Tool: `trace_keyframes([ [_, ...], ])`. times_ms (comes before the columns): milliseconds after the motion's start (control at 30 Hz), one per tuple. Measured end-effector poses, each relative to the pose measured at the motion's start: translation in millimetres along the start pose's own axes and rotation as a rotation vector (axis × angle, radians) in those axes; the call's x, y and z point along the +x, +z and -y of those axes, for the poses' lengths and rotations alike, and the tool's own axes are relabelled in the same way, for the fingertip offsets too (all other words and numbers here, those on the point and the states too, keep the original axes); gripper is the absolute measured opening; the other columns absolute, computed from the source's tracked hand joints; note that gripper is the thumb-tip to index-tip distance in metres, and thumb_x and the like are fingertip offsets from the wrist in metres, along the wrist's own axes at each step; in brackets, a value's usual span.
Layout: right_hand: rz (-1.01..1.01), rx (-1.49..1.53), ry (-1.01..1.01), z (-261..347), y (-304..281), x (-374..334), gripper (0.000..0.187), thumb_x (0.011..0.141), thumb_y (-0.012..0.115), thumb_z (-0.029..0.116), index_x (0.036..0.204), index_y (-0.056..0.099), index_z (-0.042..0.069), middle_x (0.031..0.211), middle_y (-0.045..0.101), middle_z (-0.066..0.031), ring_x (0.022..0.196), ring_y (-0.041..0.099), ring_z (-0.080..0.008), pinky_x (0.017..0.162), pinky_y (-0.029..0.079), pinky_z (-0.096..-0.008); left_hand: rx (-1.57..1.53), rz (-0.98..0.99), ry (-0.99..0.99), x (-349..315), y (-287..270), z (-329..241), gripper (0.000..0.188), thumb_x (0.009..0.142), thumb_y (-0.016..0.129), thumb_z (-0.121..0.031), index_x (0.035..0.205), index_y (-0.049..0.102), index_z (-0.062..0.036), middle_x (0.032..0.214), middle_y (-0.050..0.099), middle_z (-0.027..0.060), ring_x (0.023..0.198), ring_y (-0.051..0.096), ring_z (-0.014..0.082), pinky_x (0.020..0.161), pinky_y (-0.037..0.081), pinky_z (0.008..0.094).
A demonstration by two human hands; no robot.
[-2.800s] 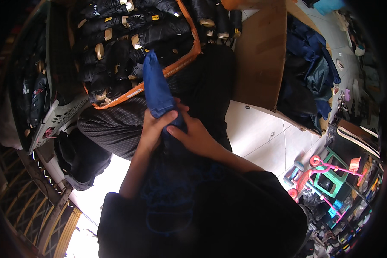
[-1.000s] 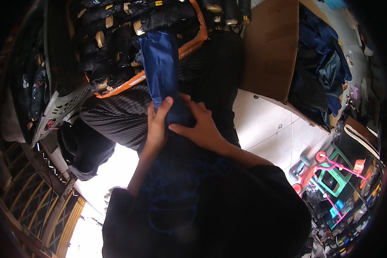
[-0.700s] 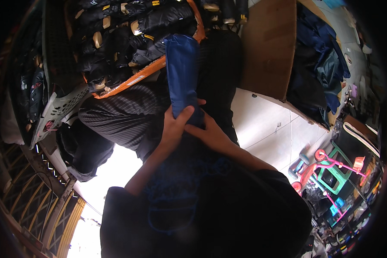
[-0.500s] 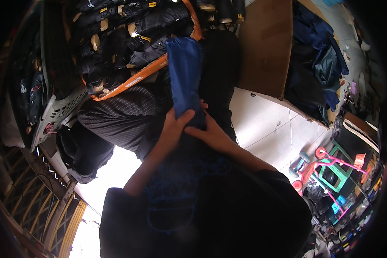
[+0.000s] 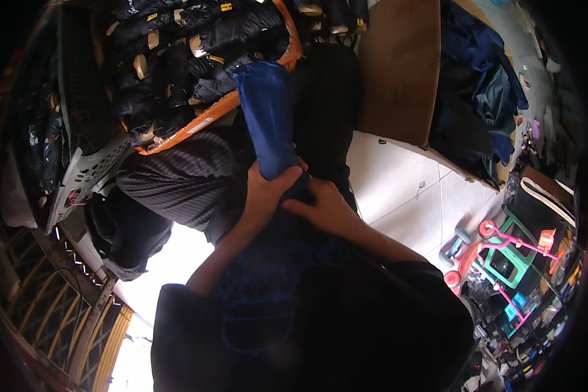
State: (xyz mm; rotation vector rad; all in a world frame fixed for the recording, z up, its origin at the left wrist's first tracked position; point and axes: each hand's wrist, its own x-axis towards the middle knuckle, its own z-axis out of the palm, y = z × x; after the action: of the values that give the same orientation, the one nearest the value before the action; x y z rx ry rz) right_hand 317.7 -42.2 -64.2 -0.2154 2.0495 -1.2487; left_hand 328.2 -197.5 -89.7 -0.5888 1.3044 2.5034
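A long, filled blue fabric pouch (image 5: 266, 114) stands tilted slightly left in front of my body, its far end close to the orange rim of a container. My left hand (image 5: 266, 194) is wrapped round the pouch's lower part, thumb across its front. At the pouch's near end, my right hand (image 5: 325, 206) has its fingers closed on the fabric, with the thumb pointing left. What fills the pouch is hidden. Part of the near end is dark and lost against my dark shirt.
An orange-edged container (image 5: 196, 125) holds several black bundles with tan ends. To its left stands a grey plastic crate (image 5: 88, 171) with similar bundles. A cardboard box (image 5: 398, 72) stands at the right, with dark blue fabric (image 5: 480, 49) beyond it. Farther right lies a pink children's scooter (image 5: 467, 260) by a green stool (image 5: 519, 255).
The pouch's far end has swung left and slightly down. My left hand has turned with it, and my right hand's fingers have curled in closer at the near end.
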Motion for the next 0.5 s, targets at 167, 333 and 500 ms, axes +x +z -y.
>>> trace_keyframes([
  [167,0.202,0.161,0.078,-9,-39,3,0.045,0.084,0.074,0.022,0.118,0.059,-0.002,0.095,0.068,-0.0122,0.086,0.066,-0.0183,0.082,0.051,-0.0327,0.098,-0.014,-0.057,-14,-4,8,0.038,0.083,0.070,-0.008,0.117,0.058,0.0026,0.100,0.067,0.0095,0.094,0.065,0.0161,0.086,0.051,0.0290],
  [333,0.182,0.257,0.027,-13,-39,11,0.047,0.084,0.075,0.019,0.124,0.055,0.004,0.102,0.064,-0.0075,0.089,0.063,-0.0127,0.080,0.050,-0.0287,0.051,-0.008,-0.071,-22,-14,16,0.040,0.084,0.068,-0.013,0.119,0.057,0.0026,0.103,0.067,0.0114,0.096,0.066,0.0186,0.086,0.052,0.0301],
  [500,0.198,0.260,0.068,0,-32,12,0.047,0.085,0.073,0.015,0.127,0.054,0.006,0.097,0.059,-0.0044,0.092,0.060,-0.0116,0.082,0.049,-0.0287,-0.111,-0.008,-0.126,-21,-18,19,0.040,0.087,0.066,-0.020,0.118,0.057,0.0035,0.102,0.068,0.0129,0.092,0.068,0.0209,0.084,0.054,0.0316],
])
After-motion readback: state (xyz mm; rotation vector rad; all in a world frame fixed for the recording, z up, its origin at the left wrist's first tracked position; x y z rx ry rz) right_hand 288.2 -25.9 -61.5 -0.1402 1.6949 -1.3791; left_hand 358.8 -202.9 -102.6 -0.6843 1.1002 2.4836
